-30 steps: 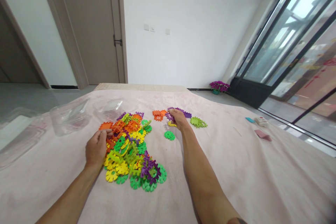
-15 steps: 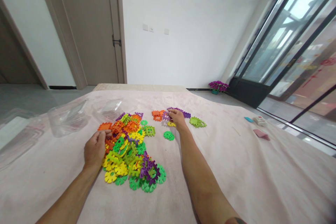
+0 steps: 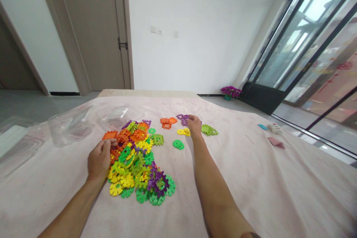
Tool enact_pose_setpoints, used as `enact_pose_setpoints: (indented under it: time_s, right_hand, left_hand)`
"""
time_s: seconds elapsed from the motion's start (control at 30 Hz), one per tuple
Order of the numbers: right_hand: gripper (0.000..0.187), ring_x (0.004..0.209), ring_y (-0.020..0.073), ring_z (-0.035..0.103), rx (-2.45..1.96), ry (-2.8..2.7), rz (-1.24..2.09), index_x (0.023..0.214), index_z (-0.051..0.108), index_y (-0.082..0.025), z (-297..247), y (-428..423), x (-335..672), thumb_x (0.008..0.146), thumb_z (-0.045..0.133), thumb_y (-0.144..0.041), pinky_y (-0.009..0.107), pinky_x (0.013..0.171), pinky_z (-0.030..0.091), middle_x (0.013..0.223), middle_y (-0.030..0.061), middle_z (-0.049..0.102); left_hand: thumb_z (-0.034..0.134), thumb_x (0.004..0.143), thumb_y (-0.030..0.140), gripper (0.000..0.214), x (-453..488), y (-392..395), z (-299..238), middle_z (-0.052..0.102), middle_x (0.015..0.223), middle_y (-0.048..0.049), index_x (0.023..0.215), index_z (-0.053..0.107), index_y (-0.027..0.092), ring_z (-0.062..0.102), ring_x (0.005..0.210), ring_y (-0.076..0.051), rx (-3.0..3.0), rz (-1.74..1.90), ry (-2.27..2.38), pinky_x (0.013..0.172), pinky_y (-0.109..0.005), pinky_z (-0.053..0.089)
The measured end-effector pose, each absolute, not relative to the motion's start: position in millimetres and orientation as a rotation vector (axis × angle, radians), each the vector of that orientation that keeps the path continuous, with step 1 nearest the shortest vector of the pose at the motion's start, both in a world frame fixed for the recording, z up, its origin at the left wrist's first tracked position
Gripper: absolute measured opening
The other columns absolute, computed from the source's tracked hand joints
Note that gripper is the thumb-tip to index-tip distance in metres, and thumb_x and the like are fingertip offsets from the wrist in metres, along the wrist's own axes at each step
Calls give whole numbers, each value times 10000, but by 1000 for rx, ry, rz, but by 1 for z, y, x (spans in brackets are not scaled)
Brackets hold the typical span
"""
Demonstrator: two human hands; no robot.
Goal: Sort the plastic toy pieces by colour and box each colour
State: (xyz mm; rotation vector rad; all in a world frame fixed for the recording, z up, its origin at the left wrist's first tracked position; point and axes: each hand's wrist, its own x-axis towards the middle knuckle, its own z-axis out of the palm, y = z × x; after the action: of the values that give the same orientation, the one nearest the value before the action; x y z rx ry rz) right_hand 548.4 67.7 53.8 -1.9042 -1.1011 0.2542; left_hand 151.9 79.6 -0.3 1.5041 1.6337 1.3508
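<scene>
Left hand [image 3: 98,160]: loosely curled, fingertips on a flat orange notched plastic piece [image 3: 110,134] at the far-left edge of the multicoloured heap of interlocking plastic discs [image 3: 136,163]. Whether it pinches or only touches cannot be told.
Right hand [image 3: 194,125]: fingers bent down beside the purple notched pieces [image 3: 182,119], with a yellow disc [image 3: 182,132] just beside it. Any hold is hidden.
Handling: probably best to lift one piece by its rim, since the notches snag neighbouring pieces.
Obscured: the clear plastic containers [image 3: 69,128] are hard to outline against the pink cloth [image 3: 251,178].

A single head-worn view — looking forward and down, close over the pink cloth [image 3: 251,178] toward the far wall.
</scene>
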Motion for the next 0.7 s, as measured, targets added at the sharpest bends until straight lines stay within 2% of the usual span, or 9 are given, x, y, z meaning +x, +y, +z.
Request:
enact_pose_setpoints:
  time_s: [0.1, 0.2, 0.33, 0.43, 0.57, 0.7]
  right_hand:
    - [349, 745, 160, 669, -1775, -1197, 520, 1140, 689, -149, 55, 72, 523, 806, 598, -194, 242, 635, 527, 896, 52, 733]
    - [329, 747, 146, 657, -1678, -1573, 737, 1087, 718, -156, 53, 76, 495, 761, 718, -196, 228, 655, 504, 892, 38, 729]
    - [533, 902, 184, 653, -1672, -2013, 675, 1156, 718, -193, 50, 74, 468, 647, 864, -255, 255, 752, 489, 1105, 68, 710]
    - [543, 901, 206, 628, -1782, -2140, 512, 1102, 737, -188, 51, 72, 458, 600, 903, -311, 268, 741, 461, 1069, 75, 701]
    - [419, 831, 180, 609, -1887, -2092, 406, 988, 745, -185, 54, 70, 455, 621, 890, -323, 241, 666, 411, 956, 42, 710]
    - [106, 699, 129, 609, -1790, -1934, 478, 854, 734, -167, 55, 73, 464, 752, 745, -193, 218, 624, 403, 774, 5, 703]
  left_hand:
    - [457, 886, 501, 418, 152, 79, 0, 775, 936, -49, 1008, 730, 209, 686, 932, -252, 1475, 1350, 1619, 911, -353, 489]
    - [457, 889, 488, 401, 152, 80, -1, 775, 950, -46, 1008, 727, 216, 686, 945, -246, 1467, 1347, 1614, 912, -347, 489]
    - [460, 892, 493, 403, 152, 79, -1, 774, 966, -50, 1015, 726, 216, 687, 971, -246, 1460, 1353, 1592, 920, -347, 487]
    - [462, 893, 496, 410, 152, 79, 0, 774, 963, -50, 1021, 729, 212, 684, 974, -250, 1467, 1351, 1599, 937, -354, 479]
    - [456, 894, 491, 412, 153, 79, 2, 774, 967, -52, 1027, 728, 211, 682, 964, -252, 1461, 1336, 1611, 931, -360, 479]
    - [444, 900, 488, 407, 153, 76, 5, 772, 944, -50, 1002, 725, 212, 685, 954, -254, 1456, 1331, 1625, 920, -370, 476]
